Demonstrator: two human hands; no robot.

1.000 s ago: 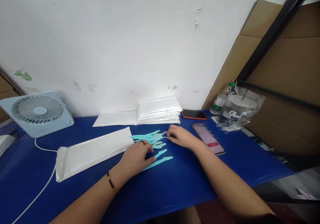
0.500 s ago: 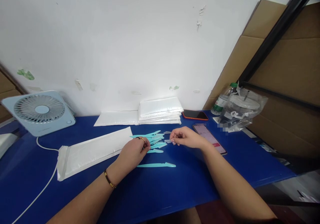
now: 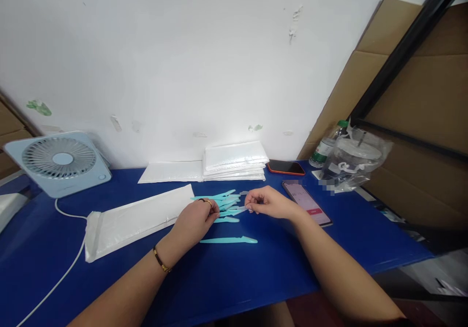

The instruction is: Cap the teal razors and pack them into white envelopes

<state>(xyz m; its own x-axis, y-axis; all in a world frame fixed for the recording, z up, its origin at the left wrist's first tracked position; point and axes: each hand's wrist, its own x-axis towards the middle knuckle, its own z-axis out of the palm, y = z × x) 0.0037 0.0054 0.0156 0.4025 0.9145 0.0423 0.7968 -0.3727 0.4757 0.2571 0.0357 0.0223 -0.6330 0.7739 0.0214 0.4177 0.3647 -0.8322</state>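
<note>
Several slim teal plastic sticks (image 3: 219,199) lie in a loose pile on the blue table (image 3: 256,278). One teal stick (image 3: 228,240) lies alone nearer to me, and another (image 3: 226,220) sits just beside my left fingers. My left hand (image 3: 195,220), with a ring and a bracelet, pinches the end of a teal stick (image 3: 234,212) that points right. My right hand (image 3: 266,202) pinches a small clear cap (image 3: 245,208) right at that stick's tip. Whether the cap is on the tip I cannot tell.
A long white padded envelope (image 3: 135,220) lies left of my hands, and a stack of envelopes (image 3: 234,161) sits by the wall. A desk fan (image 3: 60,161) with its cable stands far left. Two phones (image 3: 285,167) (image 3: 309,204), a bottle (image 3: 325,146) and a bagged cup (image 3: 353,161) are at right.
My left hand left the flat pile and picked up one teal stick. My right hand lifted a clear cap and brought it left to the stick's tip. One stick slid nearer to me.
</note>
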